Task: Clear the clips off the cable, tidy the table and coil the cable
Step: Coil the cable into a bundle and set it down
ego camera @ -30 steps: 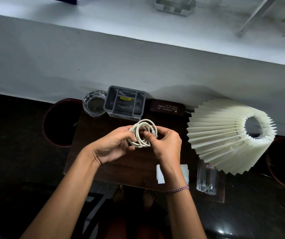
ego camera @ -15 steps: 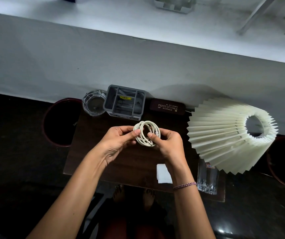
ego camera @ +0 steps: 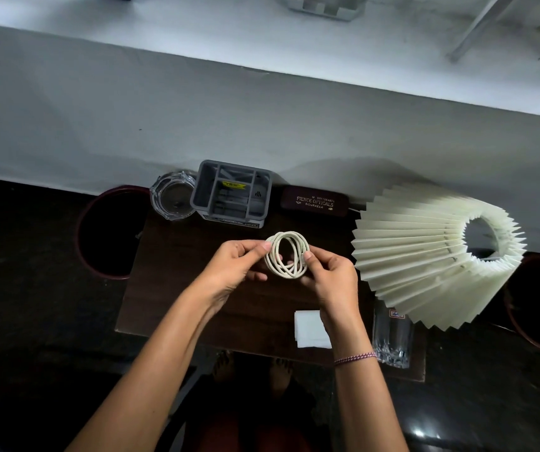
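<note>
A white cable (ego camera: 286,257) is wound into a small round coil of several loops and hangs just above the dark wooden table (ego camera: 177,256). My left hand (ego camera: 232,270) pinches the coil's left side between thumb and fingers. My right hand (ego camera: 330,277) pinches its right side, thumb on top. No clips show on the cable. Part of the coil's lower edge is hidden behind my right fingers.
A grey compartment organiser (ego camera: 233,194), a glass ashtray (ego camera: 173,199) and a dark spectacle case (ego camera: 314,202) line the table's far edge. A pleated cream lampshade (ego camera: 425,262) lies at right, over a drinking glass (ego camera: 392,340). A white folded paper (ego camera: 309,327) lies near the front edge.
The coil has been drawn out from between my closed hands and turned to face me; my hands have moved apart and now pinch it only at its two sides.
</note>
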{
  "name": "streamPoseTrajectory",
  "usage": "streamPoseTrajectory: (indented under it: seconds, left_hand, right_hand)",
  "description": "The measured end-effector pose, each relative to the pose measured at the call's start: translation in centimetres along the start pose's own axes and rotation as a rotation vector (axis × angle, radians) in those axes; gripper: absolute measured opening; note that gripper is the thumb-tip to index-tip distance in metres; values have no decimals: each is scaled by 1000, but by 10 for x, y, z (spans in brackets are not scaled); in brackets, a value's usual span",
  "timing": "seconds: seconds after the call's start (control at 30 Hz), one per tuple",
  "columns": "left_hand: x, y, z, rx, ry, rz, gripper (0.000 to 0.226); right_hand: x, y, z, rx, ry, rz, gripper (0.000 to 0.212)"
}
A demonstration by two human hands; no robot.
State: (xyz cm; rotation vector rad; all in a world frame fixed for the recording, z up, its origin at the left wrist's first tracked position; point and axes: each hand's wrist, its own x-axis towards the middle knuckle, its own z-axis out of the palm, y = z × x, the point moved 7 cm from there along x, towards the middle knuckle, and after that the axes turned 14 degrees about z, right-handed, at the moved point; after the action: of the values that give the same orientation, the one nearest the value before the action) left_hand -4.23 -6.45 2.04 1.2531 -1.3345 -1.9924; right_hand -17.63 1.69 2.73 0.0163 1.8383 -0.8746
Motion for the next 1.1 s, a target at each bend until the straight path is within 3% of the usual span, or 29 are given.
streamPoseTrajectory:
  seconds: [0.07,0.2,0.4,0.63,0.9,1.1]
  left_hand:
    - [0,2,3,85,-13,15,20]
    - [4,2,-4,347,127,18,27]
    - [9,-4,-4,782,218,-36,19]
    - [47,-55,16,628,185,-161,28]
    - [94,-82,25,357,378,-115,29]
    - [96,-70,31,673,340,-90,33]
  right_hand:
    - [-1,-5,-2,-105,88,-62,23]
    - [-8,-15,1,-342,209,-210,24]
    - [-5,-11,4,-383,319,-245,23]
    - [57,20,0,-272,333,-40,27]
    - [116,15,-5,-129,393,-46,18]
    - [128,11,-8,-107,426,-57,19]
